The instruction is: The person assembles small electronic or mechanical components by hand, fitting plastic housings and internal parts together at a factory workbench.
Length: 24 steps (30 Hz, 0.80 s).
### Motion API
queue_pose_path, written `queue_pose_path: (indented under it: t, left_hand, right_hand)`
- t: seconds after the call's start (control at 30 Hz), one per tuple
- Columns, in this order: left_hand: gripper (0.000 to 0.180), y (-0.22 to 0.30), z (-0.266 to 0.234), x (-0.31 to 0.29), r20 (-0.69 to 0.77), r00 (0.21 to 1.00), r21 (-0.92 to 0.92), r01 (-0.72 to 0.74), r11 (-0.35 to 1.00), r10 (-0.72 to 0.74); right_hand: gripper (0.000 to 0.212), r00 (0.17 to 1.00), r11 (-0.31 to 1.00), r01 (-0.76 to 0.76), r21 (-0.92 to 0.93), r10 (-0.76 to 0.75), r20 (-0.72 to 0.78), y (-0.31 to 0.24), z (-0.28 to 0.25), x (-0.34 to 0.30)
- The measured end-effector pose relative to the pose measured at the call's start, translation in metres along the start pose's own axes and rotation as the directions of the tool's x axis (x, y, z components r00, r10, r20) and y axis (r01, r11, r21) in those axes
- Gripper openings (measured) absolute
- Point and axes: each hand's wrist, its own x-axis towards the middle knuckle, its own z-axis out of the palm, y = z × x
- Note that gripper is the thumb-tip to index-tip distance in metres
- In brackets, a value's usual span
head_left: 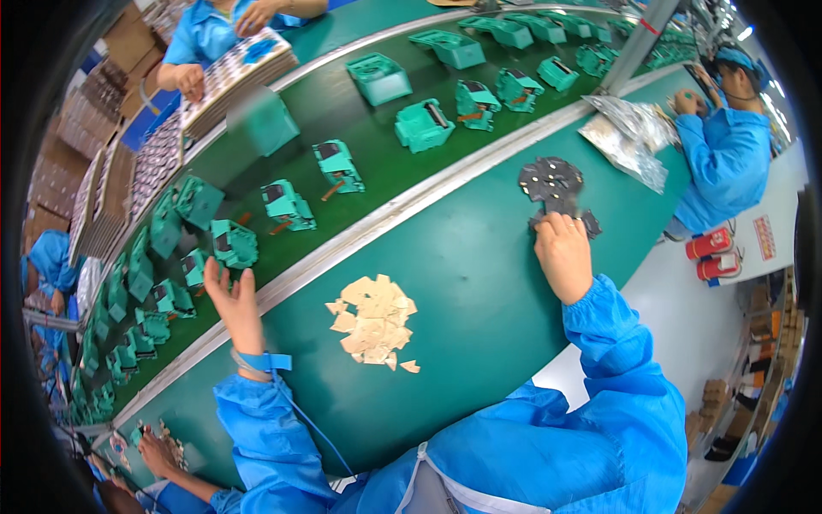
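My left hand (235, 307) reaches over the belt edge with fingers apart, holding nothing. Just beyond its fingertips sits a green plastic housing (234, 244) with an orange flex strip beside it. On the green table my right hand (565, 253) has its fingers bunched together at the near end of a pile of small flat black pieces (550, 182). Whatever lies between those fingertips is hidden. Between my hands lies a heap of cream-coloured paper scraps (374, 324). A blue strap with a cord circles my left wrist.
A conveyor belt (377, 141) carries several green housings past a metal rail (454, 182). Silvery plastic bags (629, 133) lie at the table's far right. Co-workers in blue sit across the belt, at right and at lower left. Stacked trays (244, 73) stand opposite.
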Motion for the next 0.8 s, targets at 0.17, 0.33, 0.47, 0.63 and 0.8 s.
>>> queue_pose_path:
  t: [0.17,0.33,0.47,0.63,0.8]
  left_hand:
    - [0.045,0.05,0.014,-0.063,-0.098,0.974,-0.045,-0.207,0.977,0.202]
    - [0.024,0.096,0.027,-0.126,0.332,0.923,-0.384,-0.056,0.922,0.195]
    - [0.034,0.131,0.053,-0.109,0.393,0.914,-0.56,0.15,0.815,0.102]
    - [0.03,0.127,0.027,-0.082,0.544,0.839,-0.629,0.401,0.666,0.01]
    - [0.023,0.125,0.005,-0.075,0.678,0.735,-0.527,0.485,0.698,0.001]
  right_hand:
    - [0.014,0.999,0.997,0.024,0.072,-0.021,-0.05,0.01,-0.015,-0.006]
    - [0.023,0.937,0.978,0.062,0.198,0.011,-0.348,-0.029,-0.051,0.033]
    - [0.023,0.971,0.587,0.22,0.779,-0.212,-0.115,-0.109,-0.082,0.061]
    - [0.025,0.9,0.192,-0.043,0.981,-0.419,0.121,-0.151,-0.095,0.086]
    - [0.026,0.821,0.071,0.044,0.996,-0.57,0.004,-0.156,-0.09,0.104]
